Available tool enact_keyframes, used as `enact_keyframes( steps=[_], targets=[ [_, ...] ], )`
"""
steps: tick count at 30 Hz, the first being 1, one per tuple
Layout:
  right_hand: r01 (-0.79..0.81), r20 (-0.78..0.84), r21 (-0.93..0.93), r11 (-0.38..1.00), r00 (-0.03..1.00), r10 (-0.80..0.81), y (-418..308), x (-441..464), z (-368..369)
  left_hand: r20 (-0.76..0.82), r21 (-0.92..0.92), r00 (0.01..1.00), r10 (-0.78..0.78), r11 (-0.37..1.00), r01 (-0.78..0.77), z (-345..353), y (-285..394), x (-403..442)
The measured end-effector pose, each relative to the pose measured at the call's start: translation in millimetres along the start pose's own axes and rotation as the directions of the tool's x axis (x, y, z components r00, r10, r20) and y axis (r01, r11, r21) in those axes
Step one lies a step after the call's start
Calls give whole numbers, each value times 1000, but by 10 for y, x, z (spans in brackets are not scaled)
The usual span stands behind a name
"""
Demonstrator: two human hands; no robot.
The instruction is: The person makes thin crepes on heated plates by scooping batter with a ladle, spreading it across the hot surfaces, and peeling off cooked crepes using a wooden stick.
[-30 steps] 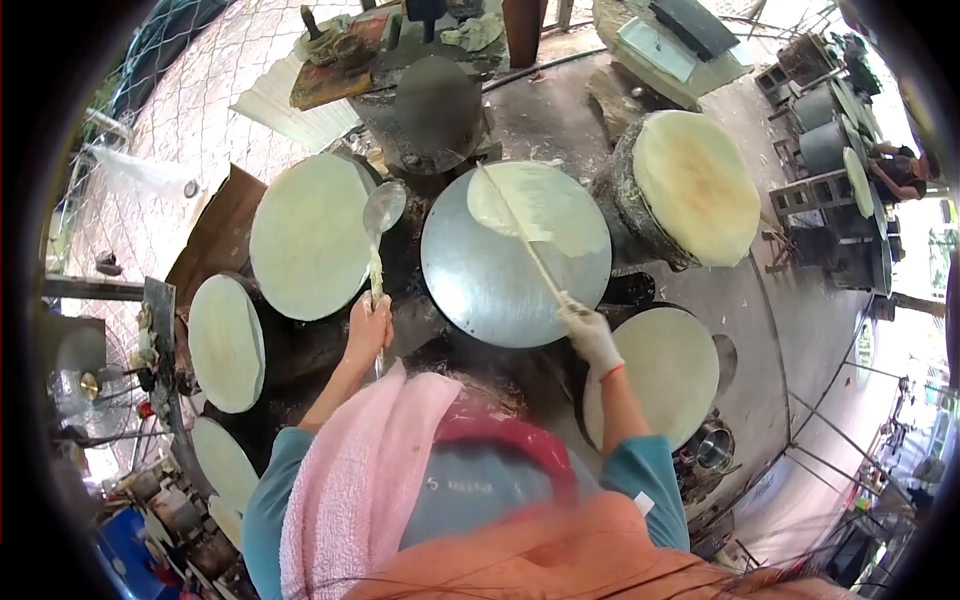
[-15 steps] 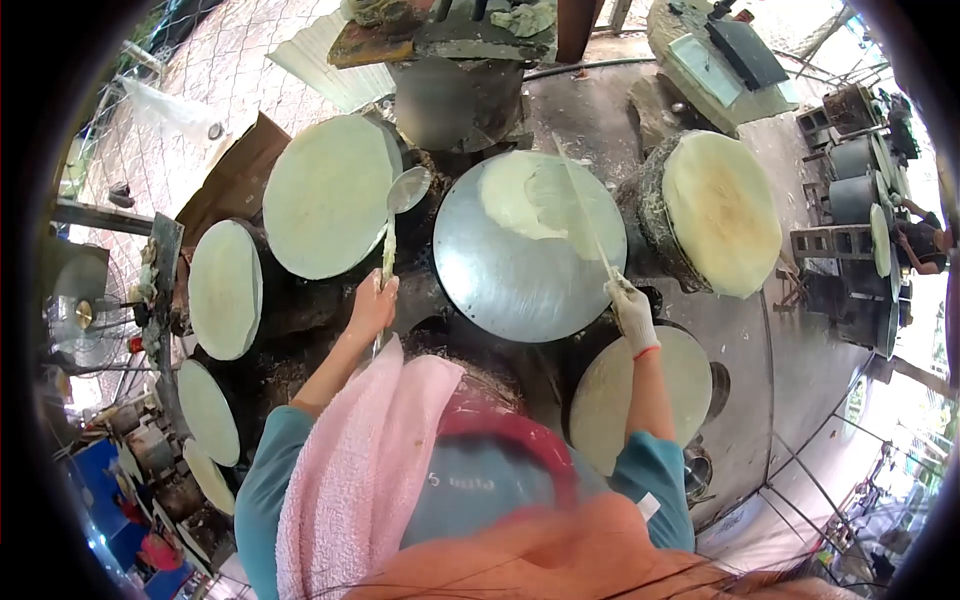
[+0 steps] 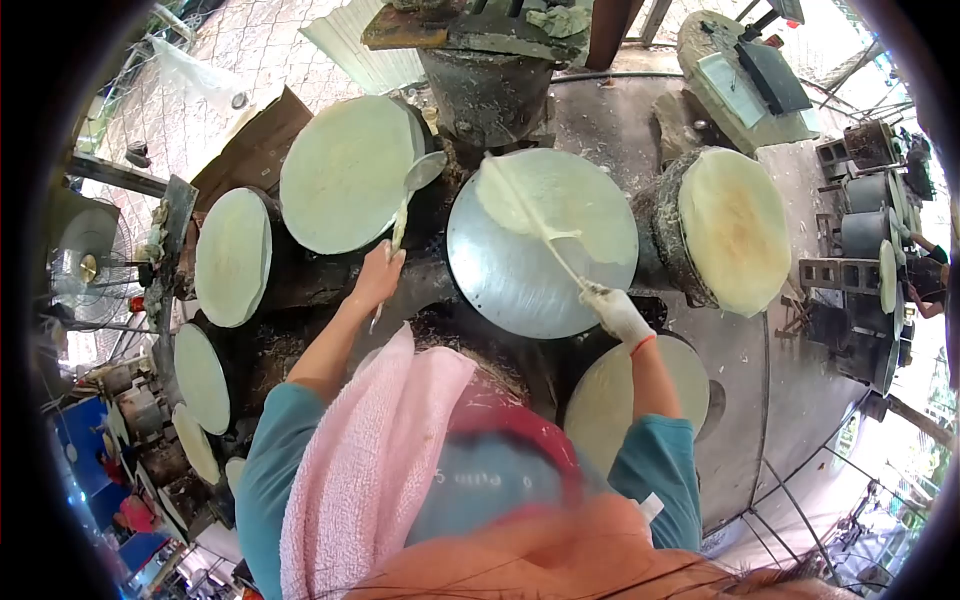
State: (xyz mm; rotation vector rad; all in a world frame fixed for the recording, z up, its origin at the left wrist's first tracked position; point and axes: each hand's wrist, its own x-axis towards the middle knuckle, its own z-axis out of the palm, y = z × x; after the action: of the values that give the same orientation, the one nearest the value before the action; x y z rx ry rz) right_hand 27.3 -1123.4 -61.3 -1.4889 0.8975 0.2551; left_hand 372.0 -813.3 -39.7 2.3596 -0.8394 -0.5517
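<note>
My bare left hand [image 3: 378, 277] is closed around the batter-smeared handle of a ladle [image 3: 427, 171], whose bowl hangs between two round griddles. In my right hand [image 3: 616, 314], which wears a white glove, is a long thin batter spreader [image 3: 530, 215]. It lies across the middle round griddle [image 3: 495, 285], reaching toward its far left rim. Pale wet batter [image 3: 585, 195] covers the far and right parts of that griddle, while the near left metal is bare and shiny. A pale round sheet [image 3: 350, 175] covers the griddle left of the ladle.
On the right, a drum griddle carries a browned sheet [image 3: 735, 230]. Another pale sheet [image 3: 590, 400] lies near my right forearm. A smaller round [image 3: 232, 255] stands at left, with a fan [image 3: 90, 265] beyond. A sooty drum [image 3: 485, 95] stands ahead. Another person [image 3: 930, 275] is at far right.
The spreader has swung left across the griddle, and the batter now reaches farther right. My right hand has shifted left and slightly nearer. The ladle stays in my left hand; the view has shifted slightly.
</note>
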Motion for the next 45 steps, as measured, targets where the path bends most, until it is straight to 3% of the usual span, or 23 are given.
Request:
enact_keyframes(
  steps=[2, 3, 5, 7, 9, 12, 17, 19, 21, 22, 23, 25, 27, 28, 29, 31, 33, 35, 37, 39, 42, 43, 45],
  targets=[
    [-67, 39, 72, 995, 997, 64, -18, -192, 127, -68, 150, 981, 181, 974, -169, 122, -52, 142],
    [-123, 29, 76, 990, 992, 121, -60, -300, 113, -16, 198, 985, 172, 966, -166, 148, -16, 239],
    [193, -47, 247, 950, 981, -187, 346, -250, -102, 87, 295, 987, 136, 943, -156, 207, 66, 382],
    [251, -278, 396, 883, 949, -145, 470, -71, -149, 162, 360, 978, 128, 915, -180, 210, 254, 483],
    [188, -252, 151, 971, 957, -146, 409, 105, -152, 215, 427, 965, 150, 874, -231, 215, 259, 495],
    [-89, 77, 79, 993, 994, 83, -237, -150, 65, 279, 527, 934, 221, 778, -341, 129, 98, 383],
    [-129, 47, 2, 992, 991, 129, -1, -583, 429, 444, 582, 873, 202, 675, -453, -296, -16, -315],
    [-136, -8, 57, 989, 991, 136, 54, -903, 627, 524, 512, 813, 254, 669, -539, -346, -93, -565],
    [163, -214, 502, 849, 975, -61, 665, -951, 1078, 565, 444, 799, 205, 741, -504, -267, -180, -727],
    [42, -215, 664, 747, 967, 136, 386, -1178, 1341, 611, 390, 770, 181, 778, -493, -235, -207, -716],
    [37, -146, 806, 591, 980, 137, 642, -1089, 1622, 660, 338, 733, 163, 808, -483, -215, -245, -667],
    [-141, 77, 914, 381, 981, 178, 227, -1040, 2149, 644, 171, 700, 309, 833, -526, -399, -229, -453],
    [113, -181, 881, 459, 977, 108, -88, -629, 2599, 586, 95, 699, 409, 822, -561, -631, -235, -266],
    [144, -194, 913, 383, 976, 97, -299, -394, 2779, 442, 4, 753, 488, 838, -545, -720, -318, -211],
    [178, -212, 935, 306, 974, 82, -555, -134, 2927, 427, -46, 816, 389, 911, -410, -923, -263, -163],
    [164, -287, 865, 475, 937, 200, -1100, 380, 3222, 224, -221, 861, 456, 884, -411, -1109, -401, -22],
    [244, -414, 810, 534, 881, 227, -1307, 886, 3524, 193, -269, 898, 396, 901, -340, -1256, -592, 69],
    [195, -479, 788, 584, 789, 383, -1082, 1388, 3700, 207, -377, 915, 347, 891, -253, -1400, -736, 118],
    [280, -738, 603, 747, 551, 389, -776, 1546, 3830, 210, -376, 922, 325, 897, -231, -1469, -945, 62],
    [46, -722, 592, 804, 472, 505, -469, 1337, 3807, 267, -374, 930, 251, 917, -140, -1515, -1132, -26],
    [123, -737, 612, 781, 446, 508, -27, 969, 3673, 287, -424, 934, 213, 902, -75, -1520, -1244, -159],
    [171, -601, 769, 617, 523, 604, -754, 437, 3596, 305, -450, 934, 185, 892, -30, -1501, -1284, -200],
    [323, -594, 795, 513, 582, 556, -830, 343, 3566, 277, -451, 942, 190, 891, -47, -1482, -1275, -299]
  ],
)
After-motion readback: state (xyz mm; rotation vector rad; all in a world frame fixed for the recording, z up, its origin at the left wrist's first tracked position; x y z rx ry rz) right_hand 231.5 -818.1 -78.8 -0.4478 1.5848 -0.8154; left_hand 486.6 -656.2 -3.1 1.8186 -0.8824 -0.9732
